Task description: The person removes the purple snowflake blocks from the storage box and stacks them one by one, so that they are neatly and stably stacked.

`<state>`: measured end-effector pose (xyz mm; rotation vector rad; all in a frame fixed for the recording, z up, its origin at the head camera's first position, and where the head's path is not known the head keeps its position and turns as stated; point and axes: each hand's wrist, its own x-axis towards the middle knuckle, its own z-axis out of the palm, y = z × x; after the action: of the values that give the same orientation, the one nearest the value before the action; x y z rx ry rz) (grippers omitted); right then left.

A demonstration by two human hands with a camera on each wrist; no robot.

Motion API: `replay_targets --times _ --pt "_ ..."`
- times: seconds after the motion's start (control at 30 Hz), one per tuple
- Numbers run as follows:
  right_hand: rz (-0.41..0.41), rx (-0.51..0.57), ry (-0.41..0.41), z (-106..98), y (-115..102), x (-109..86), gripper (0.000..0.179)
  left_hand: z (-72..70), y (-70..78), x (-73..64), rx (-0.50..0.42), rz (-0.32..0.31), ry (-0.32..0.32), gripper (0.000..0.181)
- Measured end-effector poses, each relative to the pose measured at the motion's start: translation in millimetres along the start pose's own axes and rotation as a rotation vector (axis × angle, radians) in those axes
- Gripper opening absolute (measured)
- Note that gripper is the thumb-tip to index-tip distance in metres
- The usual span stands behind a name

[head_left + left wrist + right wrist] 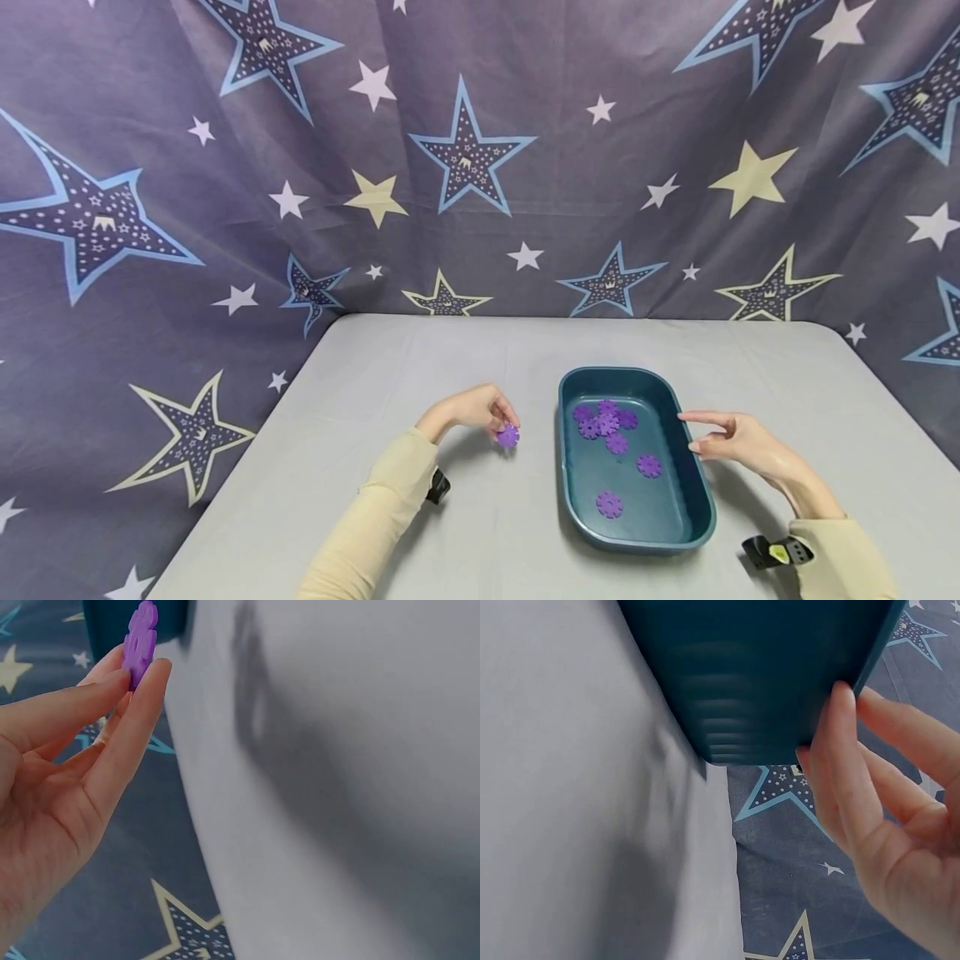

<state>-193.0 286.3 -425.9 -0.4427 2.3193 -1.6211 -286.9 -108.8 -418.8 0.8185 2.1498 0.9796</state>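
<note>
My left hand (482,408) pinches a purple notched plastic disc (507,435) between thumb and fingers, over the table to the left of the basin. Seen edge-on in the left wrist view, the notched disc (139,645) stands up from the fingertips. A teal rectangular basin (678,533) with rounded corners holds several similar purple discs (649,466), most of them clustered towards its far left. At the basin's right side is my right hand (742,442), its fingers extended and their tips touching the rim and outer wall. The right wrist view shows these fingertips (841,694) against the teal wall.
A pale grey cloth covers the table (405,358). Behind it and down its left side hangs a dark curtain (510,50) printed with stars. A black device is strapped at each wrist.
</note>
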Motion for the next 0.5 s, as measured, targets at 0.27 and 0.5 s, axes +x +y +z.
replay_targets --times 0.27,0.5 --pt "0.013 0.026 -0.004 0.3 -0.1 -1.3 0.046 5.8 -3.9 -4.8 -0.051 -0.091 0.062 0.026" --pt "0.002 0.036 -0.020 -1.6 -1.2 -1.3 0.043 6.0 -9.6 -1.2 -0.082 -0.116 0.054 0.025"
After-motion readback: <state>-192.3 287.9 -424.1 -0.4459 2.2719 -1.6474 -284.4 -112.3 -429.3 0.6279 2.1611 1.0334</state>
